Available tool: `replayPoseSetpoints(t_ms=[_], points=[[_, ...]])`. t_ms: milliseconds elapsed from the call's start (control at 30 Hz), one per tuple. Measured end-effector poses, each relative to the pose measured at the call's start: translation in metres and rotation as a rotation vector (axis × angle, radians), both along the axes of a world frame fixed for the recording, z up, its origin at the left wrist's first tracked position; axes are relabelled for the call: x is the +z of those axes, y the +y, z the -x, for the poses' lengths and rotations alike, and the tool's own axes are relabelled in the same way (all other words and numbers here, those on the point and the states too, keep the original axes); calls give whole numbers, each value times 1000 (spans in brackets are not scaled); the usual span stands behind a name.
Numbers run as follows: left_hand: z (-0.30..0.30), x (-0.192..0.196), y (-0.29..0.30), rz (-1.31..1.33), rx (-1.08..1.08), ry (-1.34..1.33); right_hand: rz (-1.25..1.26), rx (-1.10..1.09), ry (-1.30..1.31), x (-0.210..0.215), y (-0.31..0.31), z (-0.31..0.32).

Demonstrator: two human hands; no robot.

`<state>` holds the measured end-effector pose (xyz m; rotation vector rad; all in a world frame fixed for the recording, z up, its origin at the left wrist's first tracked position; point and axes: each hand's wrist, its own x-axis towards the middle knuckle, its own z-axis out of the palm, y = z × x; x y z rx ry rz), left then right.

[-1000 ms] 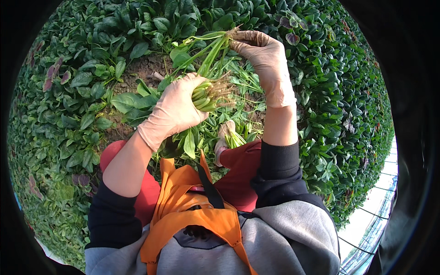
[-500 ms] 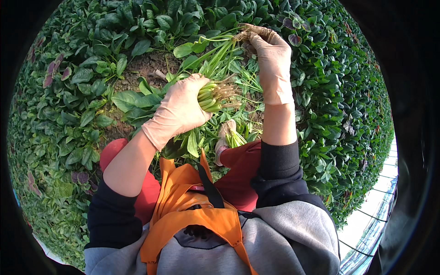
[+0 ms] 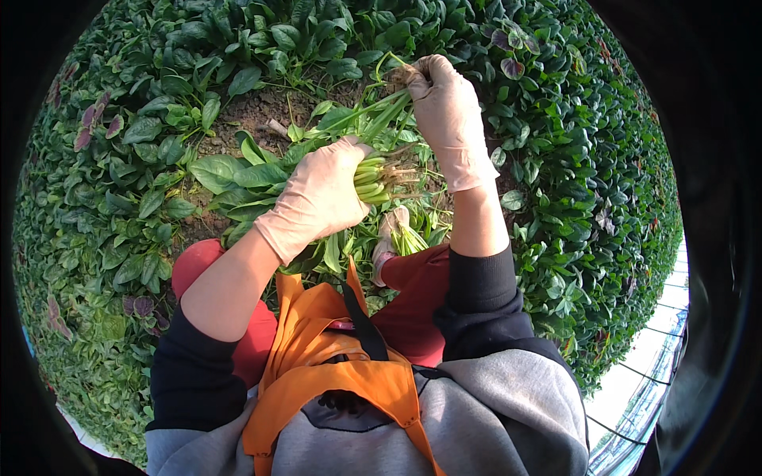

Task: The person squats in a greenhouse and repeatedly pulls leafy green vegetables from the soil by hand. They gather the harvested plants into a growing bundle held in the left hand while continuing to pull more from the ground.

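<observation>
- Dense green plants (image 3: 587,198) are covering the ground on all sides, with bare brown soil (image 3: 254,111) showing in a patch ahead of the person and purple leaves (image 3: 512,67) standing among the green.
- Black borders are cutting off the field, and a pale, glaring strip (image 3: 631,389) at lower right is staying hard to make out.
- Gloved, the left hand (image 3: 321,190) is wrapping its fingers around a bundle of pale-green stems (image 3: 370,178), roots pointing right; its palm is hiding how the stems are meeting the leaves.
- Also gloved, the right hand (image 3: 448,111) is pinching a plant (image 3: 387,111) by its roots, above and right of the bundle; its fingertips are partly hiding the roots.
- Below the bundle, a shoe (image 3: 389,230) is showing beside loose stems (image 3: 409,240), partly covered by a red trouser leg (image 3: 413,274).
</observation>
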<state>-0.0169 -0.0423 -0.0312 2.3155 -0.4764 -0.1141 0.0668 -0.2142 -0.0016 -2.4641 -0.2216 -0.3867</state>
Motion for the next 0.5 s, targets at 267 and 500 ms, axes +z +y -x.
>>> replayPoseSetpoints(t_ms=[267,500], points=[[1,-3,0,-34,-10,-16,-701,6,253,-4,-1,-11],[-3,1,9,22,20,37,-734,105,271,10,-14,-8]])
